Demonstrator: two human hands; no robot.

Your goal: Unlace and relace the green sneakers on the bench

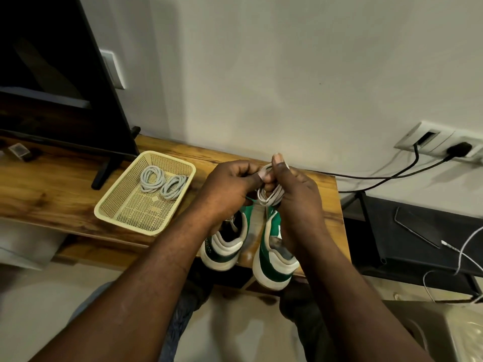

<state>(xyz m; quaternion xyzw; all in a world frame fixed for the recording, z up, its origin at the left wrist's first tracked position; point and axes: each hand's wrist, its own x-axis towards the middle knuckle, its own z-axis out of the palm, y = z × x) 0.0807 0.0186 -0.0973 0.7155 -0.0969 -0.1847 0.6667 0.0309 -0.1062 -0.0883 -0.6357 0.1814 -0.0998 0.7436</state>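
Surface: long glossy brown wooden bench point(52, 189) against a plain pale wall point(287, 61), with both forearms reaching over its near edge.
Left hand pose: left hand point(230, 186) is raised above the bench with its back to the camera and its knuckles bent.
Left fingers: curled inward; the thumb tip pinches one strand of the coiled white shoelace point(271, 197) against the fingers.
Right hand pose: right hand point(295, 194) is level with the left and touches it at the thumbs; its thumb stands upright.
Right fingers: curled around the coiled white shoelace, with the thumb pressed on the top of the loops. How many fingers pass through the coil cannot be told.
Lace position: between the two thumbs, with loops hanging just below the right fingertips and a thin green strand running from under the left fingers.
Sneaker position: left green-and-white sneaker point(224, 246) lies directly beneath the left wrist, and right green-and-white sneaker point(274, 259) lies beneath the right fingers. The heels point toward the camera and overhang the bench edge. Neither hand touches them.
Basket: cream plastic mesh basket point(122, 223) sits on the bench, left of the left knuckles and apart from them, holding two coiled white laces point(153, 178).
Background: black flat screen point(52, 74) stands beyond the basket; white wall socket point(439, 142) with black cables is well right of the right hand.
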